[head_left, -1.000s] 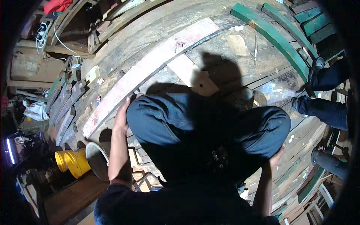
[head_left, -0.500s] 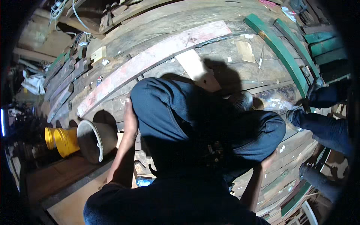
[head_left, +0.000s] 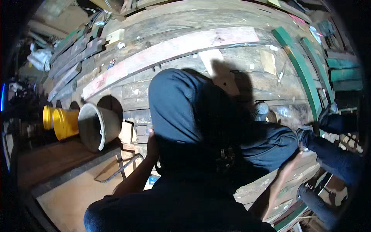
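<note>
person crouched on worn planks (head_left: 201, 42), left hand (head_left: 151, 144) pressed under their dark-trousered knee (head_left: 174, 104) as if bracing, fingers hidden so grip unclear, right hand unseen, grey bucket (head_left: 96, 125) lying nearby.

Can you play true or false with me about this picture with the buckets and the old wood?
1. The grey bucket lies on its side with its open mouth showing. True.
2. There are red buckets next to the grey one. False: the buckets beside it are yellow buckets.
3. The left hand is down by the person's dark trouser leg. True.
4. The long green planks lie on the left side of the picture. False: they are on the right side.
5. A long pale, pinkish board runs across the dark wooden planks. True.
6. The right hand is holding a yellow bucket. False: it is blurred, over on the right, far from the buckets.
</note>
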